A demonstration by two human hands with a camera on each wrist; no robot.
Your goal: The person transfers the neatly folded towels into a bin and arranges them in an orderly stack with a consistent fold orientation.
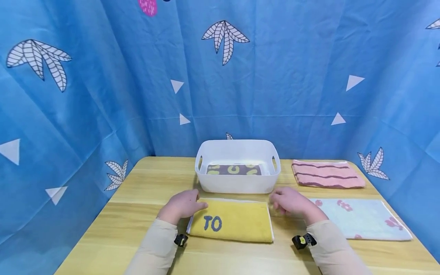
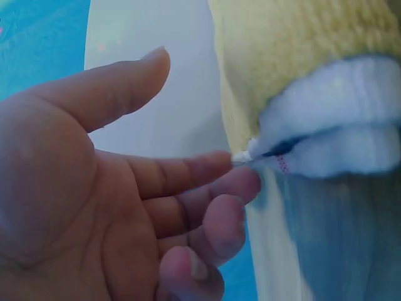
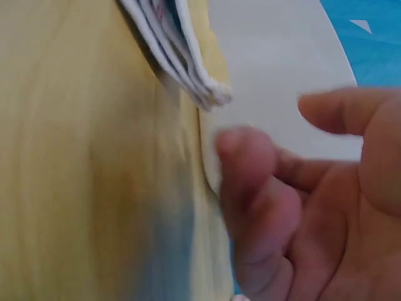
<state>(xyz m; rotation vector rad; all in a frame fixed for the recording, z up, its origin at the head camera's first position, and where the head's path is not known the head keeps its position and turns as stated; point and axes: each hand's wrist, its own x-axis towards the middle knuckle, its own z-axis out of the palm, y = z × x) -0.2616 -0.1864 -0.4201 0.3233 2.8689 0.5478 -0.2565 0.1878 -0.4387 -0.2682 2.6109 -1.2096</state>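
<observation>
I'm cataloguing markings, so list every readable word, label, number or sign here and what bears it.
"TO": grey lettering on the folded yellow towel.
Yellowish shapes on the grey towel in the white basket: one resembles "C"; the rest unreadable.
Marks on the black wrist devices: too small to read.
Red marks on the yellow towel's edge: too blurred.

Grey-lettered yellow towel (image 1: 237,219); brown-striped pink towel (image 1: 326,172); pink-flowered pale towel (image 1: 364,223); plain white basket (image 1: 237,185).
</observation>
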